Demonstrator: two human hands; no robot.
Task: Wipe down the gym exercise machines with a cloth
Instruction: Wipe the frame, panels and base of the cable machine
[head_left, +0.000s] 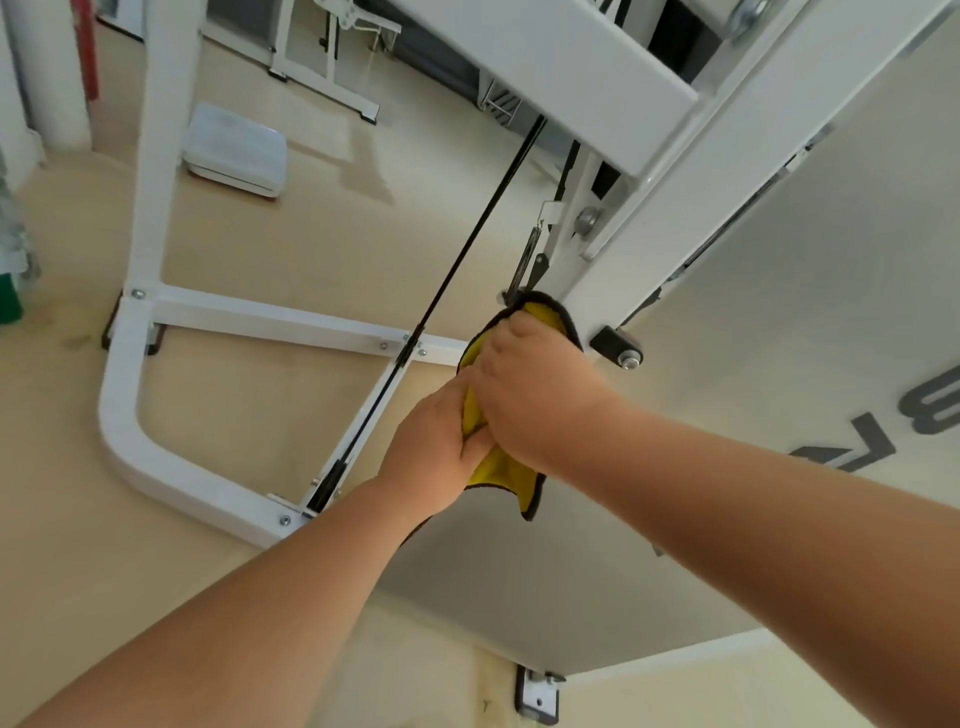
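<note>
2 hands grip the yellow cloth (511, 475), the right hand (535, 389) curled over its top against the machine's white upright (587, 288), the left hand (434, 449) pinching it lower down; it looks light, soft and floppy, best held bunched in the palm.

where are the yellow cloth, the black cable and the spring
yellow cloth (506, 475), head view, lower hanging part
black cable (466, 249), head view, middle of its length
spring (525, 257), head view, middle coils
</note>
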